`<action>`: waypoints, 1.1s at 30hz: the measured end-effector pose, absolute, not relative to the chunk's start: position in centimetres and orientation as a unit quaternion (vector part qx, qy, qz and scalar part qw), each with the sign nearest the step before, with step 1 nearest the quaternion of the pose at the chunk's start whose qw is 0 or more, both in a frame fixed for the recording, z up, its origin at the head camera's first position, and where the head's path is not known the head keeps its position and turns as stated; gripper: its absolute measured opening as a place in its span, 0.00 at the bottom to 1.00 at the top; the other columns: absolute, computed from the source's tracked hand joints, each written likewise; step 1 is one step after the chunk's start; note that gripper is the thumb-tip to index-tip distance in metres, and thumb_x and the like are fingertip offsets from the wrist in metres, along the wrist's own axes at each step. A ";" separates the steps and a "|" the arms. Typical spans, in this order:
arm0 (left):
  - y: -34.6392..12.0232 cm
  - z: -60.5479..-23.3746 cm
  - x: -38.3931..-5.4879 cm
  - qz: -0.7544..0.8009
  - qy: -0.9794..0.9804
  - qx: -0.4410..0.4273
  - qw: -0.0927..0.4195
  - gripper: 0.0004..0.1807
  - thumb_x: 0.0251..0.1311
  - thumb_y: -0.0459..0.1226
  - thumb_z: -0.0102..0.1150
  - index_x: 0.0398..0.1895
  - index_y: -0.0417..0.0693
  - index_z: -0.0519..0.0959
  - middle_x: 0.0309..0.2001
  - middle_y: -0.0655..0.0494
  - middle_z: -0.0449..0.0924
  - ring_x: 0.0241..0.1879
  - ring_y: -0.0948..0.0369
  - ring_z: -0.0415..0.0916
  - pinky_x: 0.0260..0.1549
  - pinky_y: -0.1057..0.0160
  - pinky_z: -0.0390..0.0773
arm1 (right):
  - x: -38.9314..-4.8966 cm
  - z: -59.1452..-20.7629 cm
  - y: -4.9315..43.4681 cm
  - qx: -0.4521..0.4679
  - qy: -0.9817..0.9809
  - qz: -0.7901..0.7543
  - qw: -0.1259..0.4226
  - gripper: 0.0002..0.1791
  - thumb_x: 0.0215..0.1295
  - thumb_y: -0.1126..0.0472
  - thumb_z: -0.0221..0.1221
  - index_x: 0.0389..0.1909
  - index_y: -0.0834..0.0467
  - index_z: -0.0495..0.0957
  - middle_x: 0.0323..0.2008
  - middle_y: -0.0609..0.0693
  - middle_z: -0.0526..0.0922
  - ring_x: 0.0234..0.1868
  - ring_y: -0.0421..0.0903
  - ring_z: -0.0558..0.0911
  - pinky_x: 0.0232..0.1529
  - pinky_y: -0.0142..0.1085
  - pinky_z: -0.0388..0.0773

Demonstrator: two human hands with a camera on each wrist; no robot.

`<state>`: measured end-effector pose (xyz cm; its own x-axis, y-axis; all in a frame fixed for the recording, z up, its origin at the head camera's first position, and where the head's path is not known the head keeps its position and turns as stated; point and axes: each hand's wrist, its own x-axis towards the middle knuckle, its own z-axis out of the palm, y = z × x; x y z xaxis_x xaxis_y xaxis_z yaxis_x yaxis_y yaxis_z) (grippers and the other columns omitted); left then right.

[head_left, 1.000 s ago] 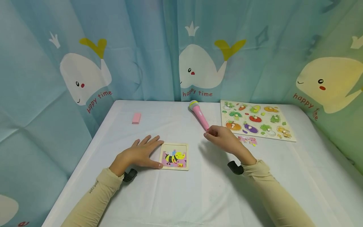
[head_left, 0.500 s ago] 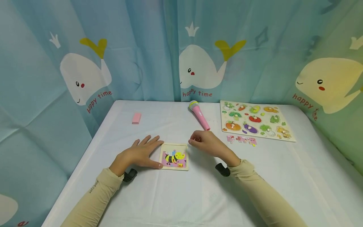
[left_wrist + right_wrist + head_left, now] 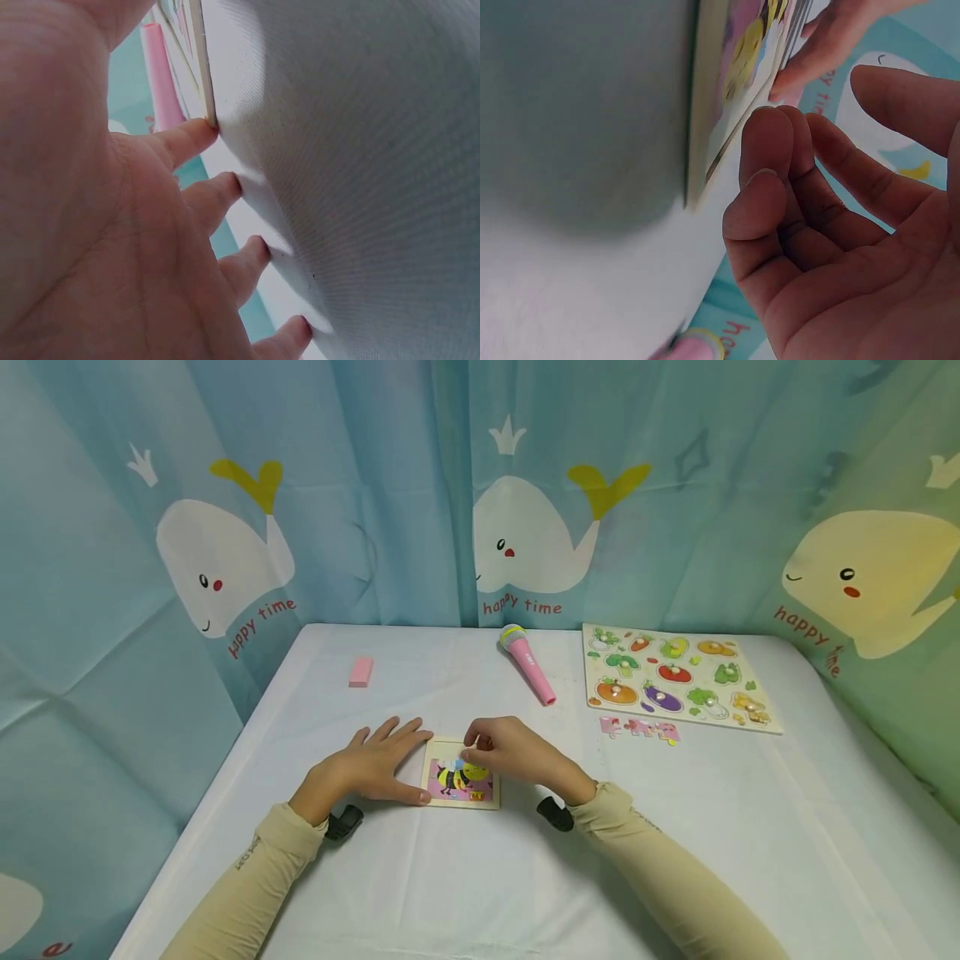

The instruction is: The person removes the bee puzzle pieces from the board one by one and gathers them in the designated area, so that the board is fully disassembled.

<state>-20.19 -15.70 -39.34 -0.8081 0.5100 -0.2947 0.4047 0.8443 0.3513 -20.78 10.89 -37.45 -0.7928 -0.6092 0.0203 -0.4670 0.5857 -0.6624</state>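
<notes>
Right hand over the bee puzzle, left hand bracing its frame

A small square pale-wood frame (image 3: 461, 807) lies near the middle of the white cloth-covered table (image 3: 465, 885), holding a pink, yellow and black bee picture (image 3: 453, 778) made of jigsaw parts. A pale strip without picture shows along its far side. The left hand (image 3: 378, 768) is spread, its thumb and index finger touching the frame's left-hand corners, the other fingertips on the cloth. The right hand (image 3: 517, 750) is over the frame's far right corner, fingers curled; no piece shows between thumb and fingers, so I cannot tell whether it pinches one.

The step in hand appears to be work on the far part of the picture, with the left hand as brace. The next move would probably call for a still frame and careful alignment of any piece with the pale strip. Three loose pink jigsaw pieces (image 3: 639, 727) lie in a row just below the cream vegetable board (image 3: 703, 678), towards the table's far right corner, seemingly unused.

A second ago the right hand was at the handle end of the pink toy microphone (image 3: 531, 670), partly covering the loose row; now it is at the frame, and all three pieces show. The frame and left hand lie as they did.
</notes>
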 end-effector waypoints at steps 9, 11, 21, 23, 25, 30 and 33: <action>-15.7 -39.3 -20.1 0.141 0.939 0.248 0.191 0.57 0.61 0.67 0.69 0.87 0.53 0.56 0.87 0.48 0.44 0.84 0.39 0.37 0.75 0.26 0.40 | -20.2 -37.7 8.9 -0.330 0.884 -0.310 0.115 0.07 0.73 0.63 0.67 0.45 0.64 0.84 0.24 0.44 0.79 0.23 0.35 0.74 0.28 0.31 0.74; -15.8 -39.3 -20.1 0.143 0.939 0.247 0.191 0.58 0.62 0.67 0.69 0.87 0.54 0.56 0.87 0.49 0.44 0.85 0.40 0.37 0.75 0.27 0.40 | -20.1 -37.7 8.5 -0.331 0.887 -0.299 0.121 0.08 0.73 0.63 0.67 0.45 0.64 0.84 0.24 0.44 0.79 0.23 0.35 0.73 0.28 0.31 0.73; -15.8 -39.2 -20.0 0.150 0.936 0.254 0.191 0.57 0.63 0.66 0.69 0.87 0.53 0.56 0.87 0.48 0.43 0.84 0.39 0.37 0.75 0.26 0.39 | -20.2 -37.7 7.5 -0.317 0.901 -0.258 0.148 0.10 0.70 0.65 0.68 0.48 0.65 0.84 0.27 0.47 0.78 0.28 0.40 0.74 0.34 0.34 0.73; -15.8 -39.1 -20.0 0.149 0.936 0.255 0.190 0.56 0.63 0.66 0.69 0.87 0.52 0.56 0.87 0.47 0.44 0.84 0.39 0.37 0.75 0.26 0.40 | -20.2 -37.8 7.4 -0.318 0.903 -0.246 0.148 0.11 0.69 0.66 0.69 0.49 0.65 0.83 0.29 0.47 0.78 0.31 0.42 0.75 0.37 0.36 0.75; -15.8 -39.1 -20.0 0.148 0.937 0.255 0.189 0.56 0.63 0.65 0.69 0.86 0.51 0.56 0.87 0.47 0.44 0.84 0.39 0.38 0.75 0.26 0.40 | -20.2 -37.8 7.2 -0.321 0.907 -0.233 0.144 0.12 0.69 0.66 0.69 0.49 0.66 0.83 0.30 0.47 0.79 0.34 0.43 0.75 0.40 0.38 0.76; -15.9 -39.0 -19.9 0.148 0.938 0.251 0.187 0.56 0.63 0.65 0.70 0.86 0.51 0.57 0.87 0.46 0.45 0.84 0.39 0.38 0.75 0.26 0.41 | -20.1 -38.0 6.9 -0.321 0.911 -0.218 0.140 0.12 0.69 0.66 0.70 0.48 0.65 0.80 0.33 0.49 0.78 0.36 0.45 0.75 0.41 0.40 0.76; -15.9 -39.1 -19.9 0.146 0.939 0.250 0.187 0.57 0.63 0.65 0.70 0.86 0.51 0.57 0.87 0.47 0.44 0.84 0.39 0.38 0.75 0.26 0.41 | -20.1 -38.0 6.8 -0.317 0.912 -0.219 0.140 0.12 0.68 0.66 0.70 0.47 0.64 0.78 0.35 0.50 0.76 0.36 0.45 0.74 0.39 0.40 0.75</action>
